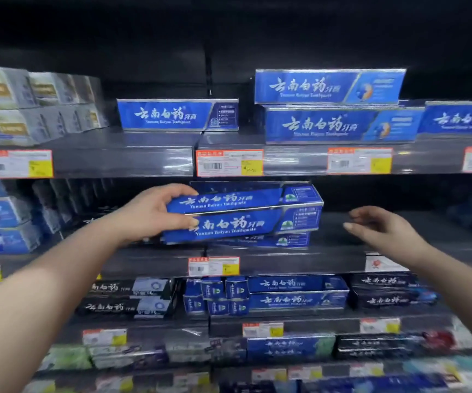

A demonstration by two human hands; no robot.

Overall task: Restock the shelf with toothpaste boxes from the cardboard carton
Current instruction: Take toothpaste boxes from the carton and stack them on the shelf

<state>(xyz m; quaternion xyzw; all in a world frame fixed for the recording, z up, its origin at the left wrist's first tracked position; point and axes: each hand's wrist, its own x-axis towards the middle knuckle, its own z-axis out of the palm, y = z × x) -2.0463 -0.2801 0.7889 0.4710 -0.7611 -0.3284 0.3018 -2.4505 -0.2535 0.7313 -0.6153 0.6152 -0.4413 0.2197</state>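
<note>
Fingers of the left hand gripped 2 stacked blue boxes by their left end, over a 3rd box, mostly hidden, on the middle shelf. Right hand hung relaxed just beside, holding nothing.

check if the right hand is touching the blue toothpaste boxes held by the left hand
Apart. The head view shows dark shelf between the right hand and the blue toothpaste boxes that the left hand grips.

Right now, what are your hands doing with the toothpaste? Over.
Left hand grips two stacked toothpaste boxes over the middle shelf. Right hand open, empty, apart to their right. Another box lies under them.
</note>
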